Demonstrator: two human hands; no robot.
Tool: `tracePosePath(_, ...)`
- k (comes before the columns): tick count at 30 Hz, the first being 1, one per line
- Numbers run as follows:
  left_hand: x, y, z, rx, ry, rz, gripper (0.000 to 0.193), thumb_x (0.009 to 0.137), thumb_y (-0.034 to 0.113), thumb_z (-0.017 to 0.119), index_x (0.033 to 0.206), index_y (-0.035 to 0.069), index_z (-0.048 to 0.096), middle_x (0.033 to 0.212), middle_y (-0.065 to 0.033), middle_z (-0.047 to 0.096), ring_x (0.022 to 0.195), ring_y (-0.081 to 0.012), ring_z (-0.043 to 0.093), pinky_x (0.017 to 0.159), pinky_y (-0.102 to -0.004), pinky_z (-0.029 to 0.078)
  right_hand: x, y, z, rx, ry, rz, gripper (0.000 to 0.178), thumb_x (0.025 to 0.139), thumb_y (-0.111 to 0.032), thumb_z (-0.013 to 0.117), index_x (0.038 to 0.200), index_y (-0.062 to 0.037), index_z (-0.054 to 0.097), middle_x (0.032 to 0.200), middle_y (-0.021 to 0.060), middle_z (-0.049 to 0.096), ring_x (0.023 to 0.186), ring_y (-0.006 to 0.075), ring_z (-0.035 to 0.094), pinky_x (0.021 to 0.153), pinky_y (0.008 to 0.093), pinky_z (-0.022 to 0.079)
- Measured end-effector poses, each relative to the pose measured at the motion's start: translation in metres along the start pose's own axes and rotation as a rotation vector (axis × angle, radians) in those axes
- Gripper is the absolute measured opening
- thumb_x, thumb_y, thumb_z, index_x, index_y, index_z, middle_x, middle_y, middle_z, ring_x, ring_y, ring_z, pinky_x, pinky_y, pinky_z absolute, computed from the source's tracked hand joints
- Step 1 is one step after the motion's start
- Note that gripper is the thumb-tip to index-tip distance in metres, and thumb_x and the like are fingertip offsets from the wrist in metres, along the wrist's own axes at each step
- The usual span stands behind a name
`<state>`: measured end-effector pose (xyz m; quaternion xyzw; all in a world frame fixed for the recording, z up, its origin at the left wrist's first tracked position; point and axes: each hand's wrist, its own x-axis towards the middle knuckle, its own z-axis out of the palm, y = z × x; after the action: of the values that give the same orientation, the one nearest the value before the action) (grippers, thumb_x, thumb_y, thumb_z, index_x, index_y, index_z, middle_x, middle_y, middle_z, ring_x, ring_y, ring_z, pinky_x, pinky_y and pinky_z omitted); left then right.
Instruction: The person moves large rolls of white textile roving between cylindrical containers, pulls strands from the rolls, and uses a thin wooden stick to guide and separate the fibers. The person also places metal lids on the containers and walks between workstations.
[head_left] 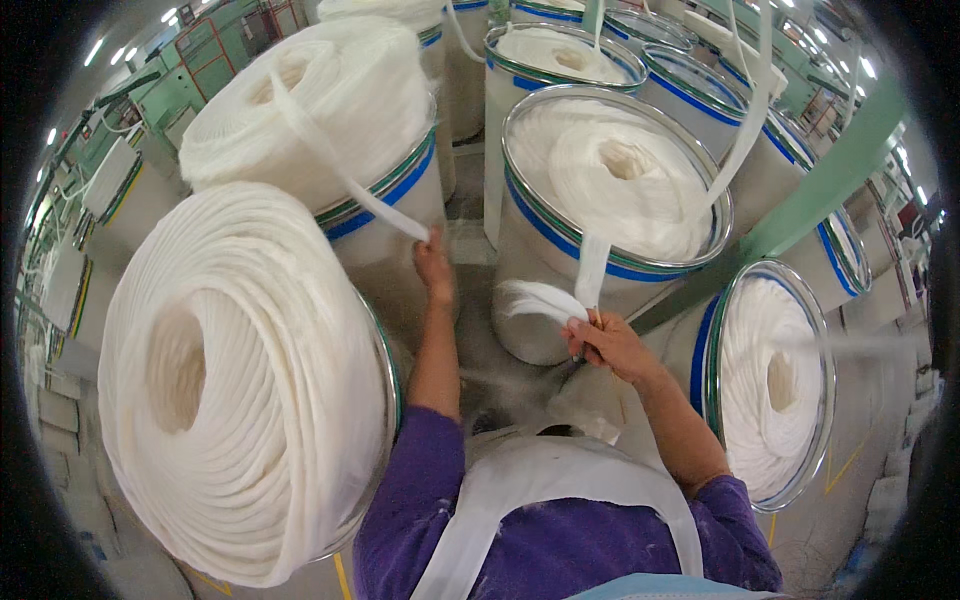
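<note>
My left hand [434, 266] is closed on the end of a flat white fibre sliver [345, 180], which runs up to the big coil [330, 90] heaped over the rim of a can at the far left. My right hand [606, 342] pinches a second white sliver [592, 268], draped over the rim of the middle can [560, 325]. A loose, frayed tuft [545, 301] sticks out leftward from my right fingers. The two hands are apart, with the right one nearer to me. Inside the middle can lies a coil [640, 180] with a hole at its centre.
A large overflowing coil [230, 400] stands close on my left. At my right is another can of sliver [770, 390]. A green post [830, 185] slants up on the right. More cans [565, 55] stand behind, and green machinery [165, 110] is at the back left.
</note>
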<state>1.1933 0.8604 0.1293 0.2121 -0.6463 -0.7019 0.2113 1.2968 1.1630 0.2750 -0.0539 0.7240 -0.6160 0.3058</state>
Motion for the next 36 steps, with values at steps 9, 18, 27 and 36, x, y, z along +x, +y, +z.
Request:
tracePosePath(9, -0.153, 0.052, 0.031, -0.900, -0.325, -0.278, 0.044, 0.099, 0.028, 0.048, 0.130, -0.002, 0.046, 0.123, -0.0157, 0.055, 0.119, -0.0255, 0.049, 0.104, -0.0391, 0.036, 0.023, -0.008, -0.001, 0.218, 0.117, -0.089, 0.037, 0.093, -0.039, 0.057, 0.104, -0.0044, 0.060, 0.073, -0.0003, 0.057, 0.049, 0.0041, 0.040, 0.043, 0.0193, 0.028)
tracePosePath(18, -0.190, 0.076, 0.018, -0.783, -0.386, -0.353, 0.038, 0.097, 0.026, 0.052, 0.125, -0.001, 0.051, 0.122, -0.0124, 0.057, 0.111, -0.0224, 0.055, 0.097, -0.0364, 0.043, 0.034, 0.006, 0.019, -0.037, 0.047, -0.234, 0.052, 0.076, -0.035, 0.078, 0.112, -0.0039, 0.058, 0.078, -0.0008, 0.060, 0.059, 0.0054, 0.048, 0.050, 0.0182, 0.037)
tracePosePath(27, -0.194, 0.073, 0.023, -0.641, -0.364, -0.371, 0.043, 0.092, 0.018, 0.061, 0.130, 0.001, 0.048, 0.119, -0.0071, 0.058, 0.104, -0.0170, 0.055, 0.095, -0.0335, 0.041, 0.031, 0.015, 0.022, 0.040, 0.051, -0.287, 0.050, 0.071, -0.017, 0.081, 0.111, -0.0025, 0.055, 0.084, 0.0007, 0.061, 0.066, 0.0067, 0.053, 0.051, 0.0198, 0.042)
tracePosePath(36, -0.194, 0.068, 0.022, -0.741, -0.486, -0.429, 0.036, 0.092, 0.017, 0.058, 0.125, 0.003, 0.052, 0.110, -0.0065, 0.060, 0.103, -0.0181, 0.056, 0.094, -0.0333, 0.042, 0.027, 0.007, 0.016, 0.043, 0.176, -0.337, 0.043, 0.074, -0.017, 0.080, 0.106, -0.0025, 0.056, 0.084, 0.0015, 0.062, 0.062, 0.0054, 0.052, 0.048, 0.0197, 0.041)
